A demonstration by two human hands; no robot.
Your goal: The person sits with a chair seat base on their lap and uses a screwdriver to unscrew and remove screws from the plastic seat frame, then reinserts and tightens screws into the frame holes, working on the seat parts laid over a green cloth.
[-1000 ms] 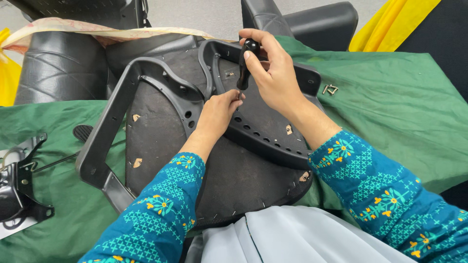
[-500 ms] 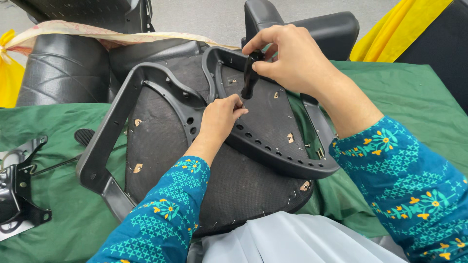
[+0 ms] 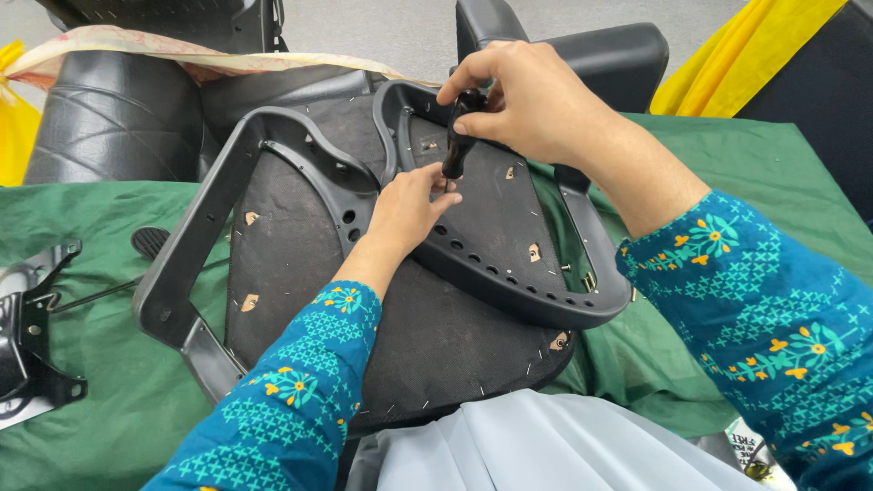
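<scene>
1. At the far left, a black metal bracket [image 3: 27, 350] is seen lying on the green cloth [image 3: 82, 227] that covers the surface; the bracket is cut off by the left edge.
2. A small black ribbed knob [image 3: 150, 242] lies on the cloth just right of the bracket, with a thin rod running from it.
3. A grey plastic armrest frame [image 3: 195, 236] is laid over the left part of the upturned chair seat [image 3: 436, 336], whose dark, staple-edged underside faces up near the centre.
4. The left hand [image 3: 406, 211] is rested on the seat underside beside a second, curved armrest frame [image 3: 509, 277]; its fingers are held loosely together, the tips touching the frame at the foot of the tool.
5. A black screwdriver handle [image 3: 457, 136] is held upright above that spot; its tip is hidden behind the left fingertips.
6. The right hand [image 3: 532, 109] is closed around the top of the handle, fingers pinching it.
7. No containers are shown.
8. Black chair parts [image 3: 109, 118] stand far left and behind the hands, partly hidden; yellow fabric [image 3: 718, 73] is seen far right.
9. A pale grey garment [image 3: 546, 445] fills the near edge, cut off.
</scene>
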